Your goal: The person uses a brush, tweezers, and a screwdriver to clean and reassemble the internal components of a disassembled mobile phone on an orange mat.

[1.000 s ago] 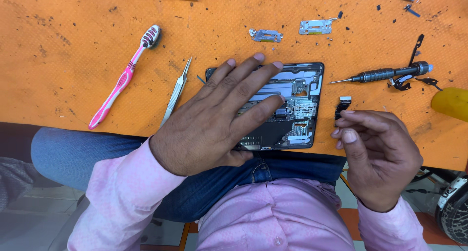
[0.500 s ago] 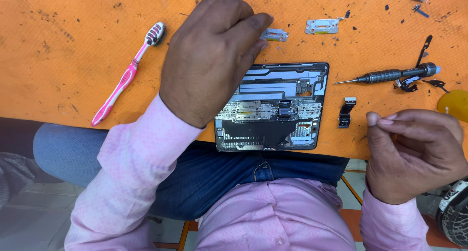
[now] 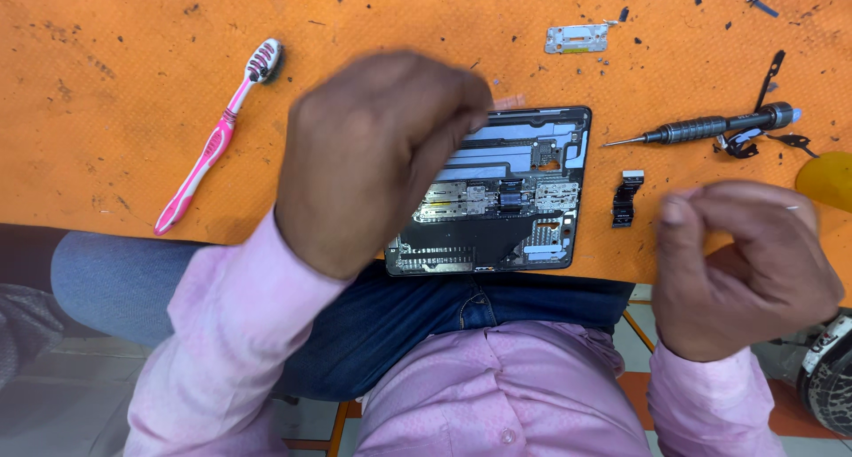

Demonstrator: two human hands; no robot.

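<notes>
An opened dark tablet-like device (image 3: pixel 524 200) with bare circuit boards lies on the orange mat (image 3: pixel 106 111) at the table's near edge. My left hand (image 3: pixel 373 155) hovers blurred over the device's left part, its fingers curled; whatever it may hold is hidden. To the right of the device, off the table's edge, my right hand (image 3: pixel 745 262) has thumb and forefinger pinched together, and I see nothing between them. A small black flex cable (image 3: pixel 624 200) lies on the mat between the device and my right hand.
A pink toothbrush (image 3: pixel 217 142) lies at the left. A small metal bracket (image 3: pixel 577 38) sits behind the device. A precision screwdriver (image 3: pixel 710 129), a black strip (image 3: pixel 770 75) and small black parts lie at the right, with a yellow object (image 3: pixel 825 180) at the edge.
My left hand lifted off the device, reached back to a second metal bracket, and now hovers raised; that bracket is gone from view. My right hand left the flex cable on the mat and withdrew.
</notes>
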